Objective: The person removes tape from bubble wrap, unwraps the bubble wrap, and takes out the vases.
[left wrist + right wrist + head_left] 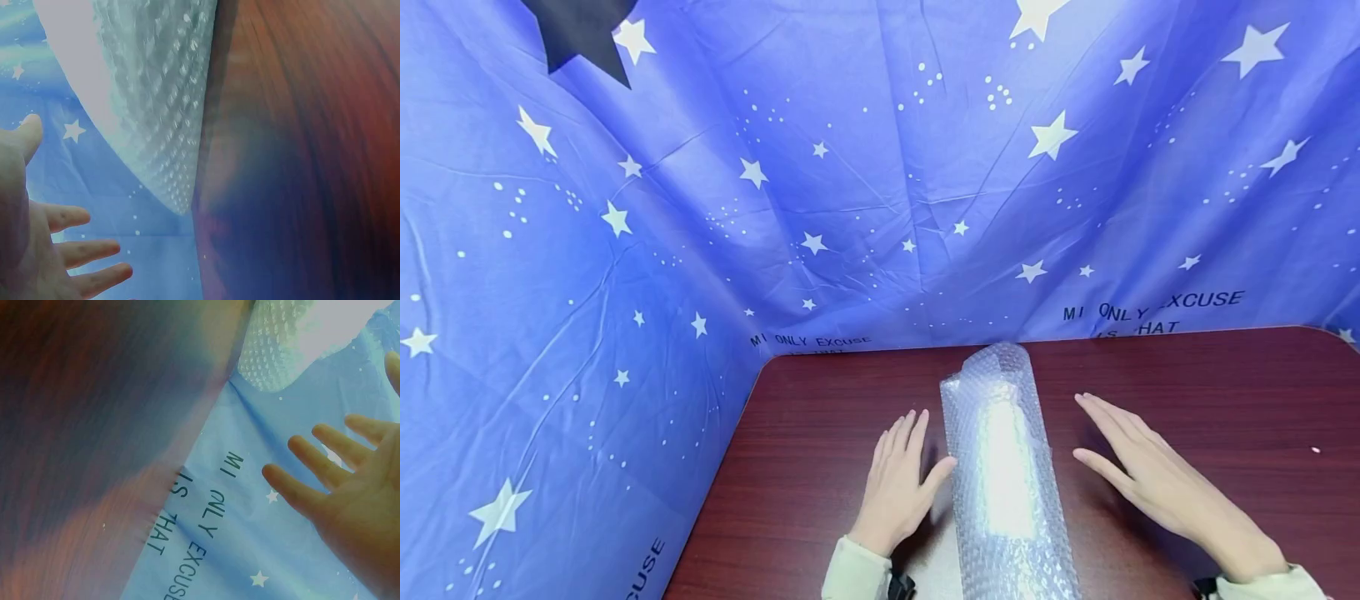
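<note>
A long roll of clear bubble wrap (1011, 467) lies on the dark red wooden table (820, 392), running from near the back edge toward the front. Light glares off its middle. On its left side is my left hand (898, 487), fingers straight and thumb tip at or very near the wrap; whether they touch I cannot tell. My right hand (1157, 475) hovers to the right of the roll, fingers extended and apart from it. Both palms hold nothing. The left wrist view shows the bubble wrap (156, 94) close up, with spread fingers (94, 253) beside it.
A blue cloth (887, 183) printed with white stars and lettering hangs behind the table and along its left side. One tiny white speck (1315, 450) lies on the table at the far right. A black star shape (583, 33) shows at the upper left.
</note>
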The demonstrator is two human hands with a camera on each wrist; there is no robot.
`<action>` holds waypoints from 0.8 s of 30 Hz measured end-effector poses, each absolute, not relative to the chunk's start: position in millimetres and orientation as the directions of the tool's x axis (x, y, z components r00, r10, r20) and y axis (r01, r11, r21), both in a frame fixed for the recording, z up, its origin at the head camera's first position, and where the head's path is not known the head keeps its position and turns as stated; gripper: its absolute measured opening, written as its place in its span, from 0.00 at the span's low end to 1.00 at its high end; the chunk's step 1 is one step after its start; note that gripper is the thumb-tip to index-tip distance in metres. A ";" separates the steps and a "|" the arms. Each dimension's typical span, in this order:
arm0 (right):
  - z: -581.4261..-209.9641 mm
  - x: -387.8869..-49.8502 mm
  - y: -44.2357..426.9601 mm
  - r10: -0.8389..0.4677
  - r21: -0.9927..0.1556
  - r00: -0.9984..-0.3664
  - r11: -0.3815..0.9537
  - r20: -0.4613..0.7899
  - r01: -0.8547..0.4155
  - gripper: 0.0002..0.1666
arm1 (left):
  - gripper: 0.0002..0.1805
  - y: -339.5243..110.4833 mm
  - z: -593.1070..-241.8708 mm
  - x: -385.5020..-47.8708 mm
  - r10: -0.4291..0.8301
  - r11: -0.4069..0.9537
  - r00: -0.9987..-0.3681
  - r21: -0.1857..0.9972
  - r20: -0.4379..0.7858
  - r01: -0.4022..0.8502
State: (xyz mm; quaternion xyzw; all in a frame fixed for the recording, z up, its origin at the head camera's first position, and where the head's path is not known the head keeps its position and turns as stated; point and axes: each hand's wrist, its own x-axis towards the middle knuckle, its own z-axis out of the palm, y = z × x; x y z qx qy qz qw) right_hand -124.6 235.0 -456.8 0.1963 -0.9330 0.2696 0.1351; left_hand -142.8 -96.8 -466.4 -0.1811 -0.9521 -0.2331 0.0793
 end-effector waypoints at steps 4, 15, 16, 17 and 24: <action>-454.0 -127.0 229.7 -0.311 -0.454 -0.885 0.770 0.346 -0.448 0.40 | 0.39 -94.2 -466.1 -140.6 0.324 0.810 -0.918 0.434 0.231 0.395; -450.2 -133.7 213.9 -0.310 -0.493 -0.911 0.768 0.272 -0.408 0.37 | 0.39 -87.3 -466.6 -136.5 0.350 0.796 -0.905 0.433 0.241 0.423; -450.2 -134.6 212.2 -0.310 -0.497 -0.913 0.767 0.266 -0.405 0.37 | 0.39 -86.5 -467.1 -136.2 0.353 0.797 -0.903 0.428 0.244 0.427; -450.3 -135.4 210.6 -0.312 -0.498 -0.913 0.766 0.264 -0.406 0.37 | 0.39 -85.7 -467.8 -135.8 0.357 0.797 -0.901 0.422 0.247 0.431; -453.2 -138.5 201.4 -0.335 -0.498 -0.904 0.755 0.267 -0.427 0.32 | 0.39 -80.2 -471.3 -132.9 0.373 0.790 -0.895 0.421 0.245 0.445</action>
